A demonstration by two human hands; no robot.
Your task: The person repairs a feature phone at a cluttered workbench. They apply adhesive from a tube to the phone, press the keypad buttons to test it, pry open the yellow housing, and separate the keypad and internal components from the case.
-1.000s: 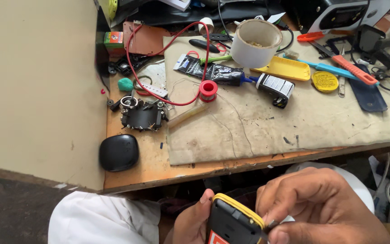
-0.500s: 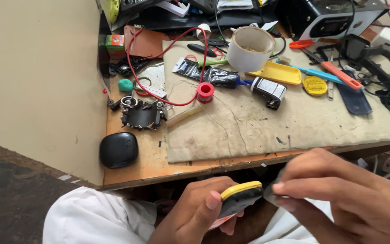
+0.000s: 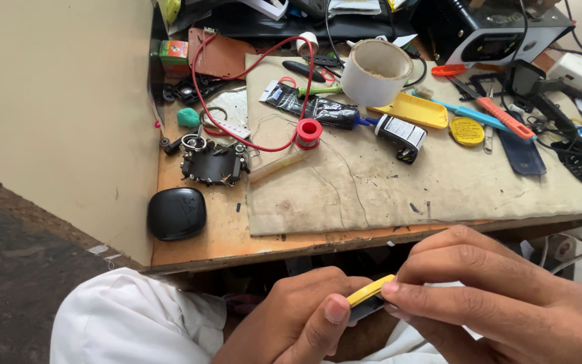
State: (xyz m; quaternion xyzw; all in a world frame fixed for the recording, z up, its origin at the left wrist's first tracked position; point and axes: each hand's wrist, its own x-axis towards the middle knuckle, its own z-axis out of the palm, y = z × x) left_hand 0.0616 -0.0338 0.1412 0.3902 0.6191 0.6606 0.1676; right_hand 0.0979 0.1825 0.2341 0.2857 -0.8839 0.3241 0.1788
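Observation:
Below the table's front edge, both my hands grip a small flat device with a yellow casing (image 3: 370, 291). My left hand (image 3: 298, 322) cups it from the left, thumb against its near end. My right hand (image 3: 500, 296) pinches its right side with the fingertips on the yellow edge. Only a thin strip of the device shows between the fingers. My lap in white cloth (image 3: 129, 320) lies under the hands.
The wooden workbench (image 3: 197, 246) carries a worn beige mat (image 3: 372, 189), a black oval case (image 3: 176, 213), a black circuit part (image 3: 213, 165), a red solder spool (image 3: 309, 131), a red wire, a white tape roll (image 3: 376, 71), a yellow cover (image 3: 417, 109), and tools at right.
The yellow device has turned from facing me to edge-on. Both hands have shifted right and closed tighter around it. The view has tilted slightly.

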